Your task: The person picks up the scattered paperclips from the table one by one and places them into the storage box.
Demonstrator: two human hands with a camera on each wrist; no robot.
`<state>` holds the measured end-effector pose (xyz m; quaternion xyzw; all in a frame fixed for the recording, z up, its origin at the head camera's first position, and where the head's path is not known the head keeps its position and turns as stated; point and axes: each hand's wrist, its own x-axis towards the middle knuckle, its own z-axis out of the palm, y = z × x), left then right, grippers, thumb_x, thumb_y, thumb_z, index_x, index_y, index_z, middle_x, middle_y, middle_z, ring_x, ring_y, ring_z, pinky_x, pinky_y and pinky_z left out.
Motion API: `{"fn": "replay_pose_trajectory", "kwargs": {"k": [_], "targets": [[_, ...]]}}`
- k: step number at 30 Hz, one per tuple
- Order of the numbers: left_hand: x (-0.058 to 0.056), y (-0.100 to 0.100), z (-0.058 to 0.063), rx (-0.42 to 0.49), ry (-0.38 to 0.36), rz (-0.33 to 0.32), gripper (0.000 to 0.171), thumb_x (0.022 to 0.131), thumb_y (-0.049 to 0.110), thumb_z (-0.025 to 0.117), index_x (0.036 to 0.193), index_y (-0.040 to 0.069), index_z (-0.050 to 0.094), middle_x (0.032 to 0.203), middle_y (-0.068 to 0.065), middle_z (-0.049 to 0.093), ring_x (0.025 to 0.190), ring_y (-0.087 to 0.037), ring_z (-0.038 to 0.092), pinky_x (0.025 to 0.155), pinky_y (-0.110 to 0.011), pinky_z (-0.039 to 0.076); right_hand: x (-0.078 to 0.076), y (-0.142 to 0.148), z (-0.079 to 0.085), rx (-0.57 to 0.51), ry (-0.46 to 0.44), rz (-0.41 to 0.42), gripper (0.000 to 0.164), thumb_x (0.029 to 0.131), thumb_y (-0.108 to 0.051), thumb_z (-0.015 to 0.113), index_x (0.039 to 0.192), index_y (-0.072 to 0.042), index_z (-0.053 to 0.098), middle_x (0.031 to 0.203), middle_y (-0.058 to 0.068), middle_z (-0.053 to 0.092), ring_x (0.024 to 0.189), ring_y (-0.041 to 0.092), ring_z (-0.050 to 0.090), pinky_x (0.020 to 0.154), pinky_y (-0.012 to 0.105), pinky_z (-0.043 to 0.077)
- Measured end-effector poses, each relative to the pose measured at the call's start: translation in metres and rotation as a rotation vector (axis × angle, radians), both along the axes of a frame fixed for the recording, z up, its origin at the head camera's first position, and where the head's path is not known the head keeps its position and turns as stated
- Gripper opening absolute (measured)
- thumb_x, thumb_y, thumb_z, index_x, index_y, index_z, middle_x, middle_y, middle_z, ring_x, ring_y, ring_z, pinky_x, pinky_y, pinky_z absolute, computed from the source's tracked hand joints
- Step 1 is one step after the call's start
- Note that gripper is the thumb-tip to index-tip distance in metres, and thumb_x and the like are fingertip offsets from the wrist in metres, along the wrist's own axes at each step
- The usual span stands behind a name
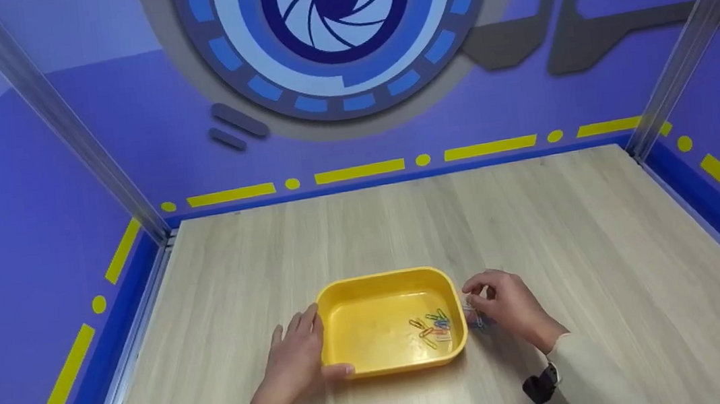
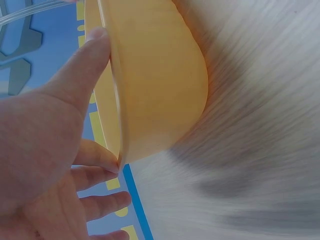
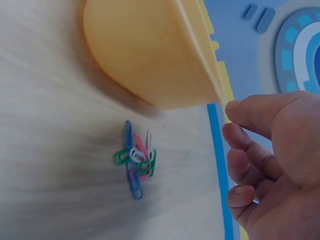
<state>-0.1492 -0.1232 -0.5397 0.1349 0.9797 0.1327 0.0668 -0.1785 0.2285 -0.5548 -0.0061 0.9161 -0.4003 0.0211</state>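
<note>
A yellow plastic tray point(image 1: 386, 370) stands on the table, with several coloured paper clips point(image 1: 432, 330) at the right end of its floor. My left hand point(image 1: 296, 358) rests at its left side, thumb along the near rim and spread fingers at the left wall. In the left wrist view the thumb point(image 2: 80, 65) and index finger touch the tray's rim. The right hand point(image 1: 507, 300) is just outside the right wall, thumb and index finger drawn together. Below it lies a small pile of paper clips point(image 3: 137, 162). I cannot tell whether those fingertips pinch a clip.
The wood-grain tabletop point(image 1: 538, 222) extends beyond the tray on every side. Blue-purple panels point(image 1: 122, 134) with metal corner posts point(image 1: 688, 49) enclose it at the back and both sides. A dark wristband point(image 1: 541, 386) is on the right wrist.
</note>
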Motion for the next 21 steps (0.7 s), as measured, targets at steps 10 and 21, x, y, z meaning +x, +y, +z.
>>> {"fn": "replay_pose_trajectory", "kwargs": {"k": [10, 21], "targets": [[-0.001, -0.001, -0.001, 0.031, -0.037, 0.024, 0.109, 0.066, 0.059, 0.079, 0.147, 0.001, 0.035, 0.151, -0.015, 0.036, 0.136, -0.035, 0.037, 0.11, -0.066, 0.024, 0.0, 0.008, -0.014, 0.033, -0.072, -0.04, 0.014, 0.085, -0.008, 0.071, 0.097, -0.014, 0.072, 0.087, -0.002, 0.062, 0.079, 0.015, 0.05, 0.06, 0.02, 0.043], [0.0, 0.0, 0.001, 0.016, -0.041, 0.02, 0.11, 0.066, 0.061, 0.078, 0.146, -0.001, 0.035, 0.151, -0.016, 0.037, 0.135, -0.034, 0.038, 0.11, -0.066, 0.025, 0.002, 0.01, -0.025, 0.027, -0.094, -0.069, 0.014, 0.082, -0.007, 0.073, 0.095, -0.012, 0.071, 0.085, 0.0, 0.062, 0.076, 0.016, 0.052, 0.057, 0.022, 0.044]]}}
